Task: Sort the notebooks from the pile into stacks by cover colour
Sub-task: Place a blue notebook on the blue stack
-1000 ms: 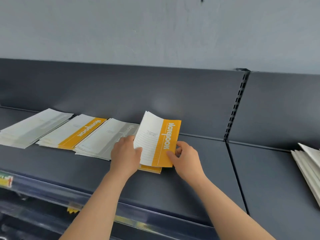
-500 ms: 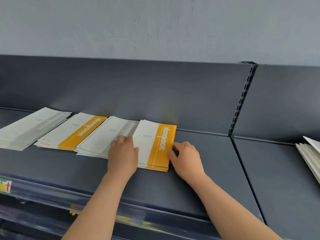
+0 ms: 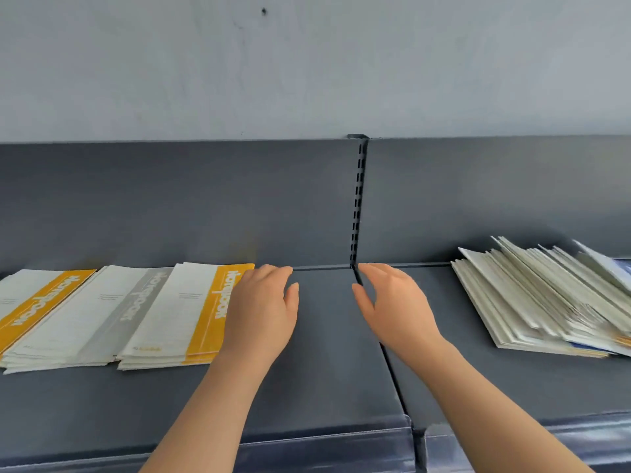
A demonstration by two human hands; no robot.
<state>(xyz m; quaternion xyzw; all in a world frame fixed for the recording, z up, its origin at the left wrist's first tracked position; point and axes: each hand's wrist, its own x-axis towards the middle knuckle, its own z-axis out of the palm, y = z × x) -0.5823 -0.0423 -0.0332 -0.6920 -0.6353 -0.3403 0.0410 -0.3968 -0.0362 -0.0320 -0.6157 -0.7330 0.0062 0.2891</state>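
- Three sorted stacks lie in a row on the left half of the shelf (image 3: pixel 324 370). They are the far orange stack (image 3: pixel 30 308), cut off by the picture's left edge, the grey stack (image 3: pixel 112 315) in the middle, and the near orange stack (image 3: pixel 191 312).
- Each stack overlaps the one to its left at the side.
- One unsorted pile (image 3: pixel 532 295) sits fanned and untidy on the right half of the shelf, with a blue cover (image 3: pixel 619 268) showing at its far right.
- The left hand (image 3: pixel 263 308) is palm down with relaxed fingers and holds nothing. It covers the right edge of the near orange stack, and I cannot tell whether it touches it.
- The right hand (image 3: pixel 392 302) is spread loosely and empty, above the seam (image 3: pixel 396 387) between the two shelf boards and well apart from the unsorted pile.
- A slotted upright (image 3: pixel 358 206) runs up the dark back panel (image 3: pixel 170 199) behind the right hand, with a pale wall (image 3: pixel 307 63) above.
- Bare shelf lies between the hands, and between the right hand and the pile.
- A clear rail (image 3: pixel 324 438) lines the front edge.
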